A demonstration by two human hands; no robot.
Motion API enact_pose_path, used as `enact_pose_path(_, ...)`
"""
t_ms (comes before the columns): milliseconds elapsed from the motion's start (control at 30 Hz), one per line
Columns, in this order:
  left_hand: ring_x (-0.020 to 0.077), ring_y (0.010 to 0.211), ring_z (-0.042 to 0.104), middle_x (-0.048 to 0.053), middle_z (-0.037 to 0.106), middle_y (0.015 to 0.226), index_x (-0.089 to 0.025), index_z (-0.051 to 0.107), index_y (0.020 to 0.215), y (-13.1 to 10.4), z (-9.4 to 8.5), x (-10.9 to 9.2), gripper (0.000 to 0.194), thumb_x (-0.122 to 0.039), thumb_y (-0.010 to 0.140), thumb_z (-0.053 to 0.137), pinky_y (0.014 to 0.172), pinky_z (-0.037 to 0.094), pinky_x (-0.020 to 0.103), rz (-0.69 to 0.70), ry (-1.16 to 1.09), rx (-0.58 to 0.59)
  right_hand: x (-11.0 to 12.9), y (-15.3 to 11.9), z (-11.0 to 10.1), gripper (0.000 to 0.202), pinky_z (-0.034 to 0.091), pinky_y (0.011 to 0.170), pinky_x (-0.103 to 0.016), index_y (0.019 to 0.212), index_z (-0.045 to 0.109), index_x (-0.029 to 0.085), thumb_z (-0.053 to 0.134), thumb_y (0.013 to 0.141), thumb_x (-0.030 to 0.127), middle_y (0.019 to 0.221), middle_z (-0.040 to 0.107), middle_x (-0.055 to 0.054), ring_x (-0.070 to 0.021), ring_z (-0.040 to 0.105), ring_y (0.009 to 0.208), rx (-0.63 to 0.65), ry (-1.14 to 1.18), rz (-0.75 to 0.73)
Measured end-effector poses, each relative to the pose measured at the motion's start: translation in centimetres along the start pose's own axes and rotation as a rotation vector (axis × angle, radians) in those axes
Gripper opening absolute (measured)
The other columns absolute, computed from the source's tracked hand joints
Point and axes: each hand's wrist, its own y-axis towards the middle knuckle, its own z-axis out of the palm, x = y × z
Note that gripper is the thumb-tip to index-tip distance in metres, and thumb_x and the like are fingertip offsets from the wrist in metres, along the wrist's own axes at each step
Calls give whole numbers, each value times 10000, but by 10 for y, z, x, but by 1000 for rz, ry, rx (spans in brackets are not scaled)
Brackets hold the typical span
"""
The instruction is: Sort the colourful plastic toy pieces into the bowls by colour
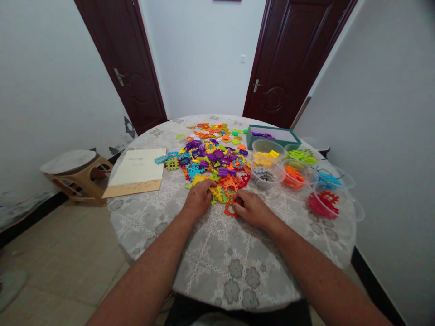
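Many colourful plastic pieces (217,155) lay heaped on the cloth-covered table (204,271), where the left hand (198,199), loosely curled, touched their near edge, its grip impossible to tell, while the right hand (250,207), nearly closed, pinched an orange piece (231,213) at that edge.

No legible text; faint lettering (137,159) on cream sheet (139,172) too small.
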Motion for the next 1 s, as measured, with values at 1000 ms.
enact_pose_path(1000, 249, 1054, 688, 73, 758, 1095, -218, 689, 1105, -2, -2, -8, 270, -153, 874, 565, 983, 527, 395, 10, 115, 41, -14, 4, -12, 173, 492, 896, -361, 853, 619, 220, 546, 777, 82, 1059, 633, -74, -234, 606, 1030, -313, 218, -79)
